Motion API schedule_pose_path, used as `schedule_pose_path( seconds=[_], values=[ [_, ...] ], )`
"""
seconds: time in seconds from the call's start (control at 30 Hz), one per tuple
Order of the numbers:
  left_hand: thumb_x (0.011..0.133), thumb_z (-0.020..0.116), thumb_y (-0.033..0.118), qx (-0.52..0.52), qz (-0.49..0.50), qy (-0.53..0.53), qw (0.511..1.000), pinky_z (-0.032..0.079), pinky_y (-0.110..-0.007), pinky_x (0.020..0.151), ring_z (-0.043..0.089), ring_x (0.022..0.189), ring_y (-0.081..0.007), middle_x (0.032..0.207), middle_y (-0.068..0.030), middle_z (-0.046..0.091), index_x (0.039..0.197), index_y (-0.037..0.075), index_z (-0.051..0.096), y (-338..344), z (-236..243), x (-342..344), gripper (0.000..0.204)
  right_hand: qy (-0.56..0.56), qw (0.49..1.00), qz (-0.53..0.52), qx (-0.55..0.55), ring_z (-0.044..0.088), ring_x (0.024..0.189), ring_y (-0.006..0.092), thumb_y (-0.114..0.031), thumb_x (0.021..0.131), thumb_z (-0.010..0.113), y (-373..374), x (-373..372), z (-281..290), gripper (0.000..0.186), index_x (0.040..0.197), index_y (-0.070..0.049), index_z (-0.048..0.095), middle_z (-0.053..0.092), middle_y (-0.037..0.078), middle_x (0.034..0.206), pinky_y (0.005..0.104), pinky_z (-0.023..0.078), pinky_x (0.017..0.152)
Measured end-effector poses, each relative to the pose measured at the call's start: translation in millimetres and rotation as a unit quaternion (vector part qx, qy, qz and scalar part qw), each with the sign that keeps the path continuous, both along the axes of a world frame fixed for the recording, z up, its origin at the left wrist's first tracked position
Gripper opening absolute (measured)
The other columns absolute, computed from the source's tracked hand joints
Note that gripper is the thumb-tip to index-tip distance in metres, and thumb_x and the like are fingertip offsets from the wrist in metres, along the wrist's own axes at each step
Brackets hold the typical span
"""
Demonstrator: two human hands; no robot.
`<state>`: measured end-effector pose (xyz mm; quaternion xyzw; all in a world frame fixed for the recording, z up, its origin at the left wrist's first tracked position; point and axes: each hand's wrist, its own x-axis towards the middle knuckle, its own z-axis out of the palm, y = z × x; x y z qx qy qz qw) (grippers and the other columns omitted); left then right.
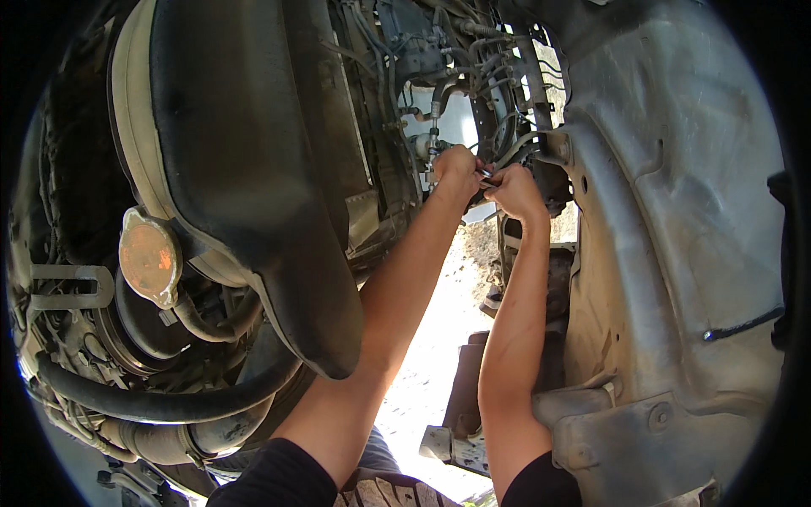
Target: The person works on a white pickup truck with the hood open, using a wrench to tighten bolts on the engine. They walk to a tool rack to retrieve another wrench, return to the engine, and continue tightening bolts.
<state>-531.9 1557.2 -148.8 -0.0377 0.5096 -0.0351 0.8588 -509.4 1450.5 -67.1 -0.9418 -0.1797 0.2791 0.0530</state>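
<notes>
Both arms reach far forward into a vehicle's engine bay, with the hands close together among hoses and pipes. My left hand (457, 166) is closed, with its fingers curled out of sight beside upright metal pipe fittings (433, 135). My right hand (517, 193) is closed too, its thumb and fingers pinching toward the left hand. Between them shows a small shiny metal piece (485, 174), perhaps part of a tool; its full shape is hidden. A grey hose (517, 148) runs just above the right hand.
On the left stand a large black fan shroud (245, 144), a rusty radiator cap (150, 258) and a thick black hose (169, 401). A dusty metal body panel (676, 186) walls off the right. Sunlit ground (431, 338) and a tyre (393, 490) show below.
</notes>
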Motion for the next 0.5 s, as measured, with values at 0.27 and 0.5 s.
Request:
schedule_pose_path(
  seconds=[0.27,0.5],
  values=[
    [0.089,0.039,-0.003,0.044,-0.039,-0.066,0.996,0.055,-0.043,0.051,0.065,0.071,-0.0341,0.09,-0.0244,0.059,0.101,-0.011,0.046,-7.0,-5.1,-13.8,0.017,0.012,0.996,-0.088,-0.002,0.054,0.061,0.0132,-0.019,0.074,0.083,-0.6,-13.8,-3.5,0.026,0.088,0.002,0.075,0.063,0.011,0.064,0.0356,0.046,0.062],
    [0.091,0.029,-0.003,0.075,-0.116,-0.119,0.983,0.065,-0.045,0.068,0.069,0.08,-0.0373,0.101,-0.0268,0.059,0.118,-0.013,0.036,-7.7,-4.9,-16.9,0.03,-0.157,0.951,-0.259,-0.055,0.069,0.09,0.0371,-0.034,0.078,0.076,21.5,-99.4,29.5,0.031,0.098,-0.01,0.076,0.073,0.018,0.093,0.0451,0.053,0.078]
  ],
)
